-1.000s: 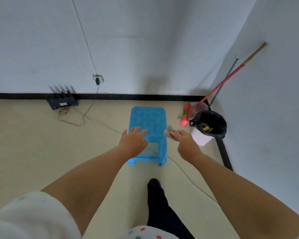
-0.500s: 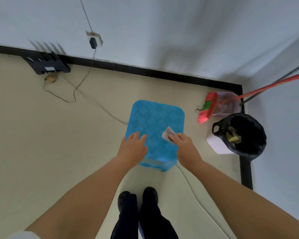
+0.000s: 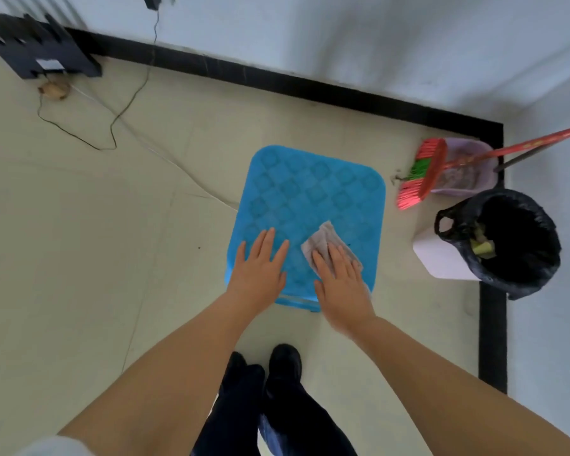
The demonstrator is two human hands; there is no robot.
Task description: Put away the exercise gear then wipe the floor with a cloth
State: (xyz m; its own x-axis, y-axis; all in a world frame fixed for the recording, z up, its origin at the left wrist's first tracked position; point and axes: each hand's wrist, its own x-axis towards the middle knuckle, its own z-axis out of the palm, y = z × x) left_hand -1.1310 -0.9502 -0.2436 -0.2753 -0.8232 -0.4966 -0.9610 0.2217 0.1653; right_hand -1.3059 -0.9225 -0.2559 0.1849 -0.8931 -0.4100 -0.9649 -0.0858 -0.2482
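A blue plastic stool (image 3: 310, 205) with a checkered embossed top stands on the cream floor (image 3: 96, 258), near the corner where the black baseboard (image 3: 277, 82) turns. Both hands lie on the near part of the stool's top. The left hand (image 3: 257, 274) rests flat at the near left corner, its fingers (image 3: 267, 241) straight and slightly spread, holding nothing. The right hand (image 3: 339, 284) lies palm down over a pale grey cloth (image 3: 321, 241) toward the near right edge; its fingers (image 3: 334, 258) are straight and close together, pressing the cloth against the stool. The cloth's far end sticks out crumpled beyond the fingertips, and a bit of it seems to show at the right side of the hand, though motion blur makes that hard to judge.

Just below the stool's near edge stand the person's dark shoes (image 3: 283, 360) on the floor. In the corner to the right, a red broom (image 3: 422, 172) leans over a lilac dustpan (image 3: 468, 169). Nearer, against the right wall, stands a white bin (image 3: 441, 258) lined with a black bag (image 3: 514, 245) holding some scraps. At the far left, a black router (image 3: 40, 51) sits against the baseboard, with thin cables (image 3: 112, 126) trailing across the floor toward the stool.
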